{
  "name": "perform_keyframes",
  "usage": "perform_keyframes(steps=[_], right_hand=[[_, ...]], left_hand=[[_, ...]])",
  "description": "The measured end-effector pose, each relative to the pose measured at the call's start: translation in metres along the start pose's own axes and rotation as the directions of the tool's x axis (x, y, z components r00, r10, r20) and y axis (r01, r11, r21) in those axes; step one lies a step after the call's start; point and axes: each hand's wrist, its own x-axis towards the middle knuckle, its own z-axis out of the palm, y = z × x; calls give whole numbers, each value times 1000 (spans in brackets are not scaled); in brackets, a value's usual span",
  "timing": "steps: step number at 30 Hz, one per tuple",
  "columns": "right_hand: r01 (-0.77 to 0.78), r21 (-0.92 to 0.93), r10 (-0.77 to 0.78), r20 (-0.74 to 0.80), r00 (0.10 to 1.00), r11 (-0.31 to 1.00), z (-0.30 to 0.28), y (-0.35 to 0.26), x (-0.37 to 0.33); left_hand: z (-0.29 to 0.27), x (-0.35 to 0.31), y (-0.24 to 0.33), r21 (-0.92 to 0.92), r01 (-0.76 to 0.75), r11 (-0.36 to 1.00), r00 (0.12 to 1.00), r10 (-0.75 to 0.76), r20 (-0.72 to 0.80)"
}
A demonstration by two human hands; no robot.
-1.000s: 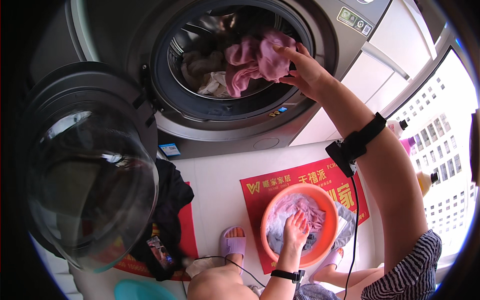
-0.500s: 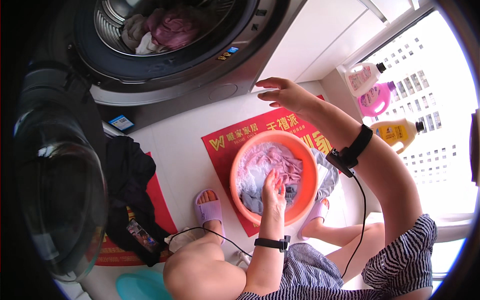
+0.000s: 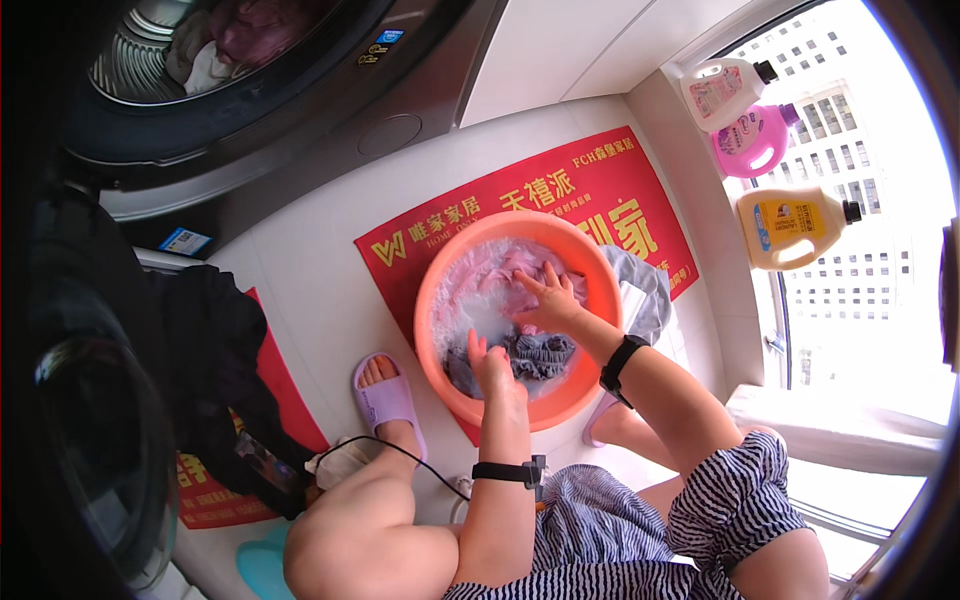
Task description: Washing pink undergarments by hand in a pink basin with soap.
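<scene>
An orange basin holds sudsy water with a pink garment and a dark grey garment with a gathered edge in it. My left hand is over the near side of the basin, fingers apart, close to the grey garment. Over the right part of the water, my right hand has its fingers spread above the pink cloth. Neither hand grips anything. Whether any fingertips touch the wet cloth I cannot tell.
Behind stands a front-loading washing machine, door open, clothes in its drum. Dark clothes lie at left. A red printed mat is under the basin, grey cloth beside it. Three detergent bottles line the window ledge.
My right hand has come down from near the washing machine to over the basin. My left hand remains over the basin. The view has shifted, so the machine now sits farther up and left.
</scene>
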Motion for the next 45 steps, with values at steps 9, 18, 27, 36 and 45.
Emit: perform_keyframes(steps=[9, 18, 27, 36, 45], right_hand=[[-111, -105, 111, -4, 994, 988, 62, 23, 31], [-96, 947, 11, 97, 995, 305, -52, -45, -73], [337, 443, -160, -391, 907, 831, -33, -72, -181], [394, 236, -212, -549, 809, 888, -41, -72, -157], [89, 43, -57, -490, 870, 995, -54, -66, -126]], left_hand=[[-6, 25, -10, -92, 30, 995, 998, -24, 64], [13, 2, 0, -103, 132, 986, 957, -99, 273], [19, -13, 14, -292, -16, 956, 829, 176, 530], [41, -39, 33, -316, 83, 945, 750, 150, 645], [42, -23, 0, -257, 36, 966, 913, 72, 401]])
